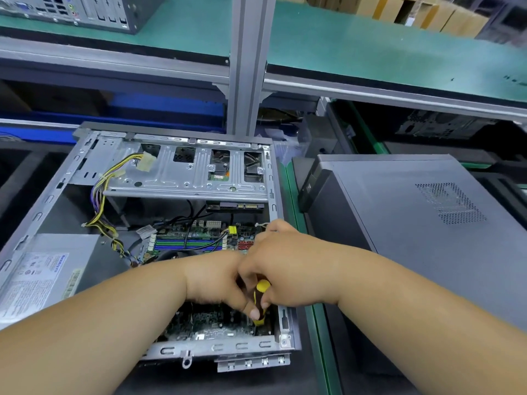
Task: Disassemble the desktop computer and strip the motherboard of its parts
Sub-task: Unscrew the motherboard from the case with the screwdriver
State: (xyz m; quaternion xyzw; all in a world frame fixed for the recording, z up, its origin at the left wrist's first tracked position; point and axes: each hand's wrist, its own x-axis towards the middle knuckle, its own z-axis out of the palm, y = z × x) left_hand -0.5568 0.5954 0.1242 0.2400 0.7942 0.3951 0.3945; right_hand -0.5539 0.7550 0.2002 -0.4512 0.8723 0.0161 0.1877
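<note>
Open computer case [142,238] lies flat on the tabletop [313,374], motherboard [211,320] still inside. Right hand [285,266] grips the yellow-black screwdriver [260,302]; left hand [216,280] pinches its shaft end, tip hidden. Judgement: keep driver upright and pressed down to avoid slipping onto the board.

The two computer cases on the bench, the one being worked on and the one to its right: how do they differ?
The open case has no side panel, showing its motherboard and cables; the closed case keeps its vented panel. Both hands work inside the open case; nobody touches the closed case. Both are grey and lie on their sides.
</note>
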